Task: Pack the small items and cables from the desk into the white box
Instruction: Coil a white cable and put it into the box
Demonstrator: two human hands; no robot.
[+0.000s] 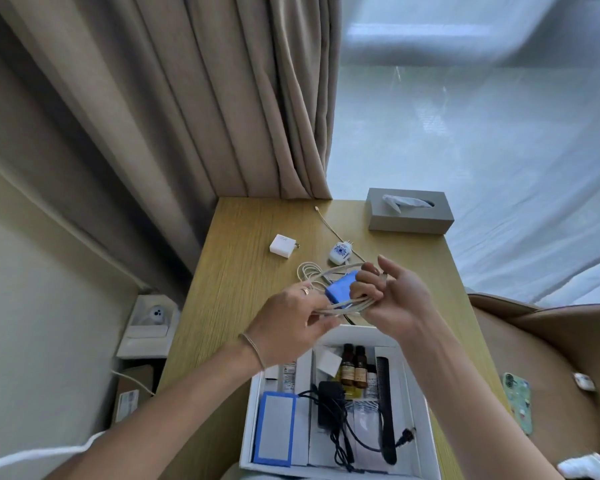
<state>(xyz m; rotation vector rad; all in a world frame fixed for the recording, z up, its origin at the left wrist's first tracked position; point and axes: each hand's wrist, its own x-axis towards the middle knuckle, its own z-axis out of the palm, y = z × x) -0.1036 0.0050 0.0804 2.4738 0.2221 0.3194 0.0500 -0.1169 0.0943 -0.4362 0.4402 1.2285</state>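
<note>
Holding a white cable [329, 308] in loops above the desk [243, 271], the left hand [291, 323] pinches one side and the right hand [392, 299] curls fingers around the other, probably so it fits the box [420, 410] at the near edge.

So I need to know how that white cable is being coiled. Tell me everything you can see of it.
The white cable is thin, round and looks rubbery. It is gathered into loose loops held above the desk, between the left hand and right hand. More loops trail behind toward the desk. It runs beside a blue block.
</note>
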